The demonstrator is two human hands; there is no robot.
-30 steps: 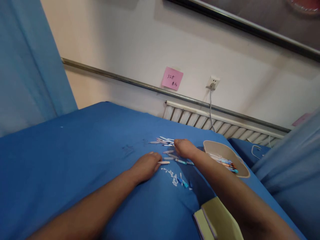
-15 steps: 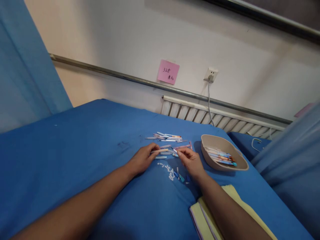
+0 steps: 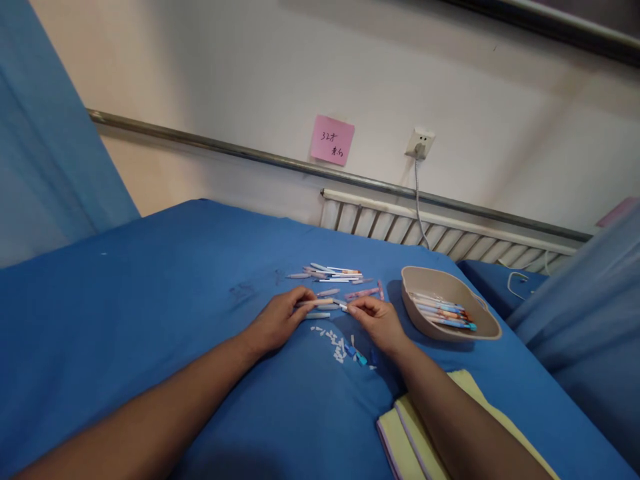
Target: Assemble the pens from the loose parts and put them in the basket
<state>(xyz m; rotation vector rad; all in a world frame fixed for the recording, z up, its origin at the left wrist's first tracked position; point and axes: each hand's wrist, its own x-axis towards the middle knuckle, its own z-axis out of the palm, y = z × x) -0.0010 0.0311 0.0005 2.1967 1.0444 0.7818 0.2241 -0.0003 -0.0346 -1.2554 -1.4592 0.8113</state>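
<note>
My left hand (image 3: 276, 320) pinches a pale pink pen barrel (image 3: 316, 303) just above the blue table cover (image 3: 150, 300). My right hand (image 3: 379, 321) has its fingers closed on a small piece at the barrel's right end; I cannot make out what that piece is. Behind both hands lies a loose pile of pens (image 3: 333, 275). A scatter of small white and blue caps (image 3: 345, 347) lies between my wrists.
A beige bowl (image 3: 453, 329) holding several pens stands to the right of my right hand. A yellow notebook (image 3: 450, 433) lies under my right forearm at the near edge. A radiator (image 3: 440, 233), a wall socket with cable (image 3: 419, 143) and a pink note (image 3: 331, 140) are behind the table.
My right hand drew back from the pen pile to meet my left hand at the pen barrel. The camera view tilted slightly, so the scene sits a little differently in frame.
</note>
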